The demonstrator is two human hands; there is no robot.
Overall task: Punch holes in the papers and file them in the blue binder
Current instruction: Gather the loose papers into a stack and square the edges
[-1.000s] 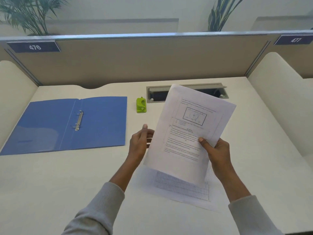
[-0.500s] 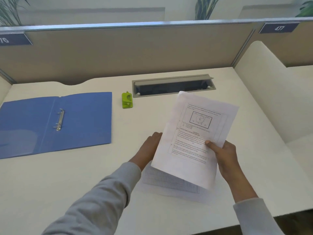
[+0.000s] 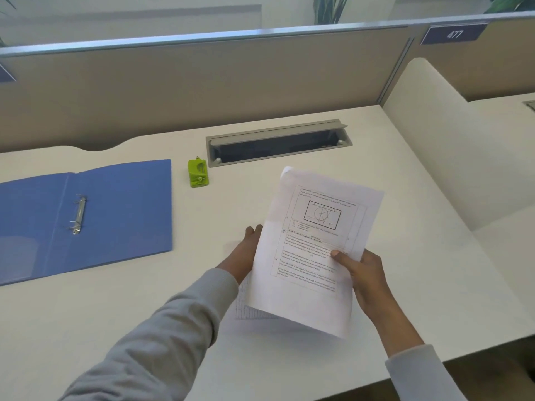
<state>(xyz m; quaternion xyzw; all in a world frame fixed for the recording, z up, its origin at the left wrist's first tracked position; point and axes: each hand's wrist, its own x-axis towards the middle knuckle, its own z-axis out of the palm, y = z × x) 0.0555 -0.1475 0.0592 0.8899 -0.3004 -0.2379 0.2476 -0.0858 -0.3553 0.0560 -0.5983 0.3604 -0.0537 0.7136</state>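
The person holds a printed sheet [image 3: 312, 256] tilted up off the tabletop [image 3: 434, 198], its top corner leaning away from them. The right hand [image 3: 367, 279] has it in a firm grip at the right edge: the thumb lies on the printed face and the fingers are curled behind. The left hand [image 3: 249, 253] is at the sheet's left edge and mostly tucked behind the paper. Only a few fairly straight fingertips [image 3: 254, 229] show past the edge, so I cannot tell whether its grip is closed on the page or merely props it.

The page carries a boxed diagram with a circle near the top and lines of text below. Under it a second paper [image 3: 246, 311], printed with a fine grid, lies flat on the tabletop, largely covered by the raised page.

The blue binder [image 3: 121, 209] lies open and flat well to the left, its metal rings [image 3: 77, 214] at the spine. A small green hole punch [image 3: 197, 173] stands just beside the binder's far right corner, near the end of a grey cable slot [image 3: 278, 143] set into the tabletop. Both forearms wear grey sleeves [image 3: 162, 337]. A beige partition [image 3: 202, 82] backs the tabletop, bearing a plate marked 477 [image 3: 454, 34].
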